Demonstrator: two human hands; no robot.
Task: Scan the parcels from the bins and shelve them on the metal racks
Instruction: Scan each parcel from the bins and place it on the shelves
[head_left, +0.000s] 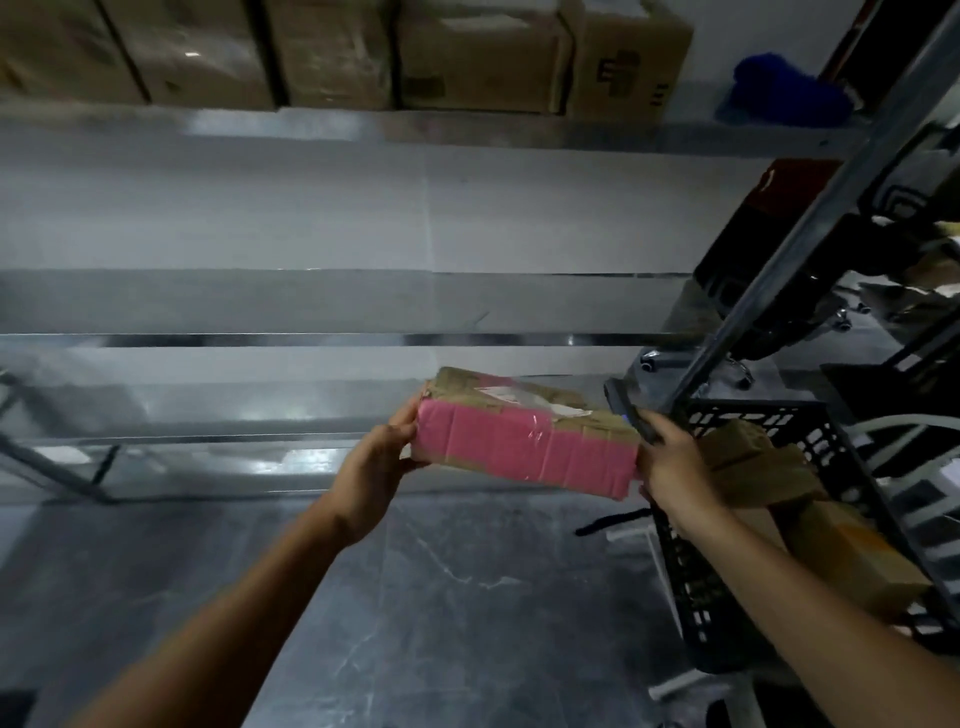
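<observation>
Holds a pink-taped parcel (527, 449) level in mid-air, not resting on any shelf. Grips its left end with the left hand (382, 457), fingers curled round the edge. Steadies its right end with the right hand (670, 462), fingers wrapped round a dark scanner (623, 408). Stands with a black crate (810, 431) of parcels just right of it, metal rack (311, 306) shelves behind it, cardboard boxes (467, 57) well above.

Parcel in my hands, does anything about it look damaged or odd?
Yes. The parcel, held between left hand and right hand, looks battered: its brown cardboard top is crumpled and dented under clear tape, and pink tape covers its near side. Nothing has spilled.
</observation>
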